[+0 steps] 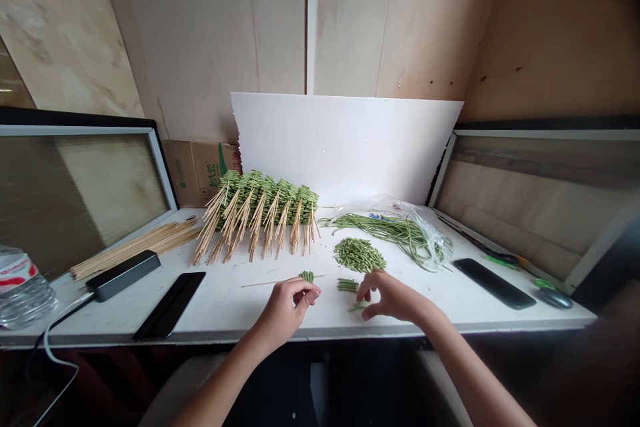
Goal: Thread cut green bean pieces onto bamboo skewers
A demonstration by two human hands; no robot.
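Observation:
My left hand (pixel 290 307) is above the front of the white table, its fingers curled in and the thumb pressed to them. What it pinches, if anything, is hidden. Just beyond it lies a thin wooden skewer (pixel 260 283) with several cut green bean pieces (pixel 307 276) at its right part. My right hand (pixel 387 297) has thumb and fingers apart, holding nothing I can see. Next to its fingertips is a neat row of short bean pieces (pixel 347 285), and a loose bean piece (pixel 357 307) lies close to the thumb. Behind it is a heap of cut beans (pixel 360 254).
Stacked bean skewers (pixel 270 203) stand at the back left, sticks forward. Bare skewers (pixel 137 247), a black box (pixel 123 275), a phone (pixel 171 305) and a bottle (pixel 24 287) are left. Long beans (pixel 380 227) in plastic, another phone (pixel 494 283) and a mouse (pixel 555 297) are right.

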